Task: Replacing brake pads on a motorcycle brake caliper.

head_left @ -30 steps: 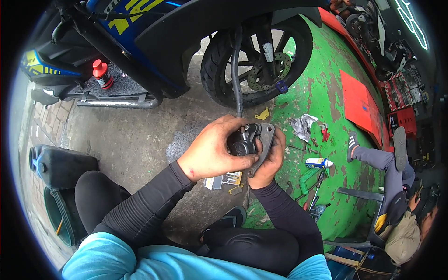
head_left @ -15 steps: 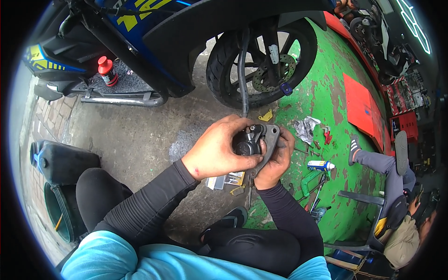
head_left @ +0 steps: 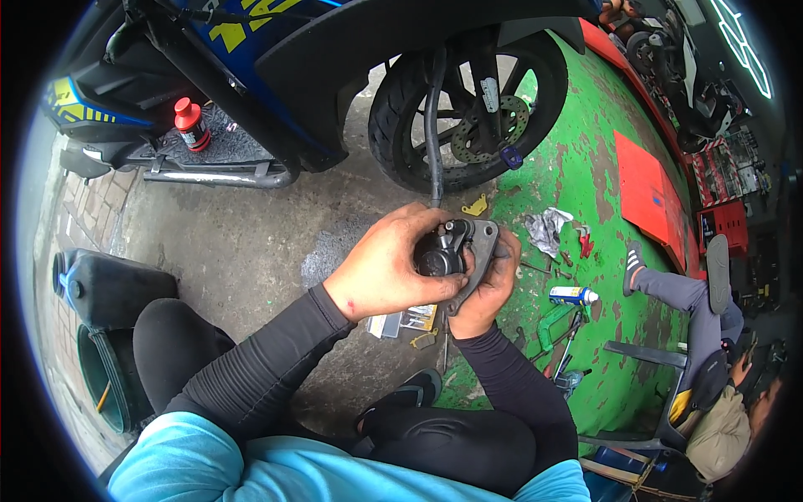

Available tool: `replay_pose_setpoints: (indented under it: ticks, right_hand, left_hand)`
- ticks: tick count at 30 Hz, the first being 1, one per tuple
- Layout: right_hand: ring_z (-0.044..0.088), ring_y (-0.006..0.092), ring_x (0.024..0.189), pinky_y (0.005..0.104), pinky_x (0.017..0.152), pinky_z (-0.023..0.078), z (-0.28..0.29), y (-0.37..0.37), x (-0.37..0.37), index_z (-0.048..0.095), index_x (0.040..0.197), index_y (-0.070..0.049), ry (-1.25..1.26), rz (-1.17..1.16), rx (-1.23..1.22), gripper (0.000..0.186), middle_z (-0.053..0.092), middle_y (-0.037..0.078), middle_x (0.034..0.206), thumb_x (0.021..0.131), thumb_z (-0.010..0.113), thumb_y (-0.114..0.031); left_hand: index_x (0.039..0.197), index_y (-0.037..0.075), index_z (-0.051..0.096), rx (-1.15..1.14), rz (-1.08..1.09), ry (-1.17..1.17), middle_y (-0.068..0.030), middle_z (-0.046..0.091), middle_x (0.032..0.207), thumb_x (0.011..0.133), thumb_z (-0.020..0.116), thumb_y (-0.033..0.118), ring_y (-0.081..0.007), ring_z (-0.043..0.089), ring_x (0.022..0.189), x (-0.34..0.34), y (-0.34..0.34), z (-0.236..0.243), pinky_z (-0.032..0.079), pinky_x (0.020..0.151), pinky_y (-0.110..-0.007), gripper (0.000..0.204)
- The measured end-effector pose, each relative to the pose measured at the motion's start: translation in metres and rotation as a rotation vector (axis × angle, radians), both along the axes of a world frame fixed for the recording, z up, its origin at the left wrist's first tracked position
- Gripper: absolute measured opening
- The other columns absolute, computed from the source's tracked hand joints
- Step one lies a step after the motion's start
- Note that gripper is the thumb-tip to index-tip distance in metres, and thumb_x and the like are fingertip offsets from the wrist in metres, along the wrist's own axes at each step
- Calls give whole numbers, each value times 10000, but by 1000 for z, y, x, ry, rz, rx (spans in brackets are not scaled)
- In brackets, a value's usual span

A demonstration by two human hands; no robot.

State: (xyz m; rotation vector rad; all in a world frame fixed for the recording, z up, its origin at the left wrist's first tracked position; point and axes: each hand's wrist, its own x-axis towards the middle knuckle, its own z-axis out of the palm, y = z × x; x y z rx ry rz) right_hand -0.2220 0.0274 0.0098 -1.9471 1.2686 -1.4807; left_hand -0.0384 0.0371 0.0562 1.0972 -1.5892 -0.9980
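Between my hands is a black brake caliper with a grey metal bracket along its right side. My left hand is wrapped round the caliper's left side, its thumb along the lower edge. From the right, my right hand grips the bracket, with most of its fingers behind the part. A black hose runs from the motorcycle down to the caliper. Beyond stands the front wheel with its brake disc. A yellow-backed brake pad lies on the floor just past my hands.
On the green floor at right lie a crumpled rag, a blue-white spray can and a green clamp-like tool. A red-capped bottle stands on the motorcycle's footboard. A dark jerrycan is at left; another person sits at right.
Both hands and the caliper have shifted very slightly to the left in the picture. The grip looks the same, and the right-hand fingers sit a little closer in behind the bracket.
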Motion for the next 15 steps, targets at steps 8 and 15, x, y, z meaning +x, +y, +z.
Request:
replay_pose_setpoints:
  ticks: [8,15]
  right_hand:
    - [589,274,1131,405,942,497,-6,-1,1,613,1102,17,-50,-40,32,247,553,141,1227,928,719,-124]
    - [577,256,1155,396,962,491,-4,-3,-1,608,1134,1,-144,42,75,264,545,126,1235,945,720,-146]
  left_hand:
    - [1220,-52,645,13,-7,-2,-169,649,1074,675,847,253,-287,653,1007,0,0,-2,522,915,-380,657]
    - [1213,-45,657,36,-16,-22,-165,654,1082,672,846,240,-277,654,1015,0,-1,2,519,929,-377,640]
